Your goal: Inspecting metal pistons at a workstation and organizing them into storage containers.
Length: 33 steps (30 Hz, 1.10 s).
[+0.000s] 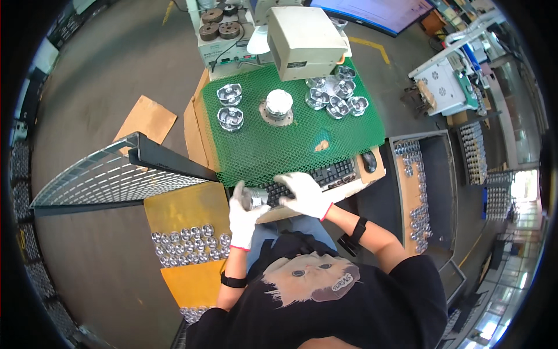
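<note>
Over the front edge of the bench, my left hand (pixel 243 220), in a white glove, grips a metal piston (pixel 254 199). My right hand (pixel 306 195), also gloved, hovers over the keyboard (pixel 334 173) to the right of that piston, its fingers apart and holding nothing. Another piston (pixel 279 103) stands upright on a round metal base (pixel 277 120) in the middle of the green mesh mat (pixel 250 148). Two pistons (pixel 231 118) sit on the mat's left side. Several more pistons (pixel 337 107) are grouped at its right, below a beige machine head (pixel 305 43).
A black mouse (pixel 369 162) lies right of the keyboard. Left of me, a yellow board (pixel 186 209) carries rows of pistons, beside a metal mesh panel (pixel 116 166). An open case (pixel 442 192) with pistons stands at right. Behind the mat are an instrument box (pixel 224 53) and a monitor (pixel 378 11).
</note>
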{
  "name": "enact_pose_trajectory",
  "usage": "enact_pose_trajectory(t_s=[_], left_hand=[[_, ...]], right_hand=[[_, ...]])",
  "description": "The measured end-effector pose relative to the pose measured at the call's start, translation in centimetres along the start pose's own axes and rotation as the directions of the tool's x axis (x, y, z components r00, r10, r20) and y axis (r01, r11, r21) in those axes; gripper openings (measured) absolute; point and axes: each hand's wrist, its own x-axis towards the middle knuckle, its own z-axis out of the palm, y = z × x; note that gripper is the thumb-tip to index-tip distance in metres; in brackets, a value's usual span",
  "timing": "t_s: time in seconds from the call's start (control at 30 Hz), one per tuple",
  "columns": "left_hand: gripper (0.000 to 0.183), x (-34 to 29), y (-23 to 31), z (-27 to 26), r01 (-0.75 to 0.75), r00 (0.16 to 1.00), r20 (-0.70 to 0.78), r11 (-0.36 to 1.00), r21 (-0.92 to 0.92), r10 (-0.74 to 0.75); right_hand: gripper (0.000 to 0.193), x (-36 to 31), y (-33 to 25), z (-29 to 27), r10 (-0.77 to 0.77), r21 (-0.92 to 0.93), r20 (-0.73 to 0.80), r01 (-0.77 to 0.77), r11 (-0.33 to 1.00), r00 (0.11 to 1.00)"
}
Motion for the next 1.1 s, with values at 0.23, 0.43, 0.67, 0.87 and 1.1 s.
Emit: enact_pose_trajectory(t_s=[0.23,0.43,0.67,0.87,1.1], left_hand=[[0.047,-2.7,-0.4,-0.5,0.732,0.674,0.473,0.603,-0.319,-0.568],[0.078,-1.8,-0.4,-2.6,0.574,0.777,0.339,0.376,-0.727,-0.531],[0.065,-1.5,-0.4,-2.8,0.497,0.815,0.103,0.598,-0.629,-0.570],[0.058,-2.4,-2.3,-1.4,0.616,0.748,0.104,0.628,-0.476,-0.655],[0.056,1.1,-1.2,0.4,0.680,0.722,0.153,0.650,-0.339,-0.675]], right_hand=[[0.047,-1.4,-1.2,3.0,-0.177,0.018,0.199,0.177,0.984,0.964],[0.033,6.1,2.1,5.1,0.180,0.033,0.064,-0.182,0.983,0.982],[0.026,16.9,5.9,6.3,0.382,0.062,0.002,-0.382,0.922,0.924],[0.056,12.9,7.4,6.4,0.395,0.378,0.018,-0.372,0.848,0.919],[0.027,7.8,16.9,-9.3,0.281,-0.317,-0.474,-0.459,0.830,0.835]])
